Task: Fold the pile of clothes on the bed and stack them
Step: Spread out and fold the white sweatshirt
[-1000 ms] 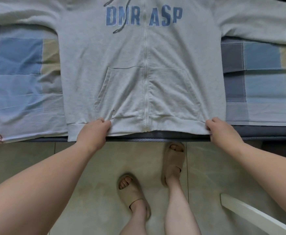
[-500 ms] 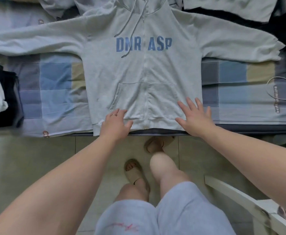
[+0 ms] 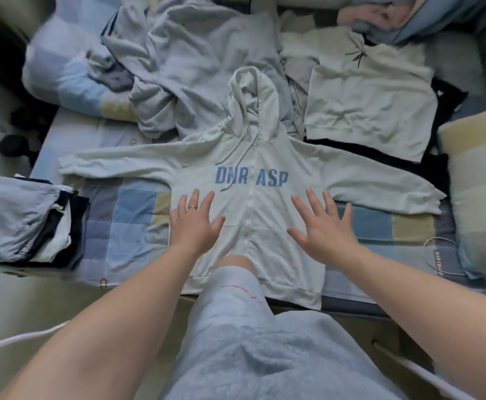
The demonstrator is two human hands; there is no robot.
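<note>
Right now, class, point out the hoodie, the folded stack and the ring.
hoodie (image 3: 265, 210): head view, chest beside the zip
folded stack (image 3: 14, 215): head view, top garment
ring (image 3: 192, 207): head view, the visible band

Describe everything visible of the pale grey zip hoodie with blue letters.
The pale grey zip hoodie, soft jersey by its look, bears blue letters DNR ASP on the chest, a closed zip, drawstrings, front pockets and a ribbed hem. It lies flat, front up, on the checked blue and beige sheet, sleeves stretched sideways, hood pointing away, hem nearest the camera. The left hand and right hand rest flat on it, fingers spread, either side of the zip. A knee overlaps its lower front.
</note>
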